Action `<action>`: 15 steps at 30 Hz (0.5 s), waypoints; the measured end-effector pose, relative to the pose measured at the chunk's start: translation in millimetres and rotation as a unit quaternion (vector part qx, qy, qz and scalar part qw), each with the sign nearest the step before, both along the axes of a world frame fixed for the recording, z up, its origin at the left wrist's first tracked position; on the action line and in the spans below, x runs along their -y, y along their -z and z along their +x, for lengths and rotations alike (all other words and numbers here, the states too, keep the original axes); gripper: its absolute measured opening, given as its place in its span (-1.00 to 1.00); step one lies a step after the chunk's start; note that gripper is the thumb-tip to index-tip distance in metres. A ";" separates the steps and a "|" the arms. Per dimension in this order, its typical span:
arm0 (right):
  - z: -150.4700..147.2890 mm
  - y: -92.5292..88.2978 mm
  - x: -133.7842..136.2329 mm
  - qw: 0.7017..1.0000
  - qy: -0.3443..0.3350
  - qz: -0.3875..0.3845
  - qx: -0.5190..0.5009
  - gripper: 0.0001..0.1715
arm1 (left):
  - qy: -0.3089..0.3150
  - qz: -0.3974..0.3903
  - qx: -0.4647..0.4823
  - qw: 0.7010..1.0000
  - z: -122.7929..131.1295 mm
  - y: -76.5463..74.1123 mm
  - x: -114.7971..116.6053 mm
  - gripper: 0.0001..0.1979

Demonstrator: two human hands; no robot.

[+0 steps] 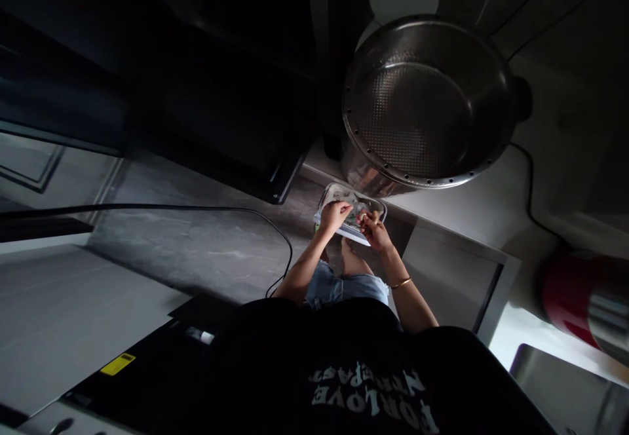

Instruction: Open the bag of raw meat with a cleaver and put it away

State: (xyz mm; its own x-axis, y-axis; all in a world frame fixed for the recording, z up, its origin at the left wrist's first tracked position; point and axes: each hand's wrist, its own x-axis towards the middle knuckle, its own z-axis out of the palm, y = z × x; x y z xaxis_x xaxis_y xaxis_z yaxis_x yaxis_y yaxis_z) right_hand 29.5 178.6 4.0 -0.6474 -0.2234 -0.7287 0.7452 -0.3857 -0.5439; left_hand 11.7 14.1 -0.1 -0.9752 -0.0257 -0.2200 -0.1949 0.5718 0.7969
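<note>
1. There is a single view, from a camera worn on the person's head, looking steeply down along the torso.
2. It sits far above the two hands, which appear small near centre.
3. A metal pot (427, 104) looms close at 1 o'clock, with the floor (196, 238) at 9 o'clock.

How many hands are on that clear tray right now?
2. The left hand grips the near-left edge of the clear tray; the right hand holds its near-right side, a gold bangle on that wrist. No other hands show.
</note>
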 end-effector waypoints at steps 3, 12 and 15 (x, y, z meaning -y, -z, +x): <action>-1.3 4.4 4.3 1.000 0.024 0.005 -0.001 -0.75 | 0.064 0.014 -0.064 0.996 3.3 -5.2 -6.8 -0.83; -2.5 8.2 9.5 0.998 0.060 0.009 -0.008 -0.74 | 0.116 -0.025 -0.071 0.990 10.1 -5.9 -12.4 -0.84; -1.8 5.3 13.0 0.997 0.070 0.016 -0.016 -0.76 | 0.103 -0.037 -0.068 0.992 7.8 -5.9 -12.8 -0.87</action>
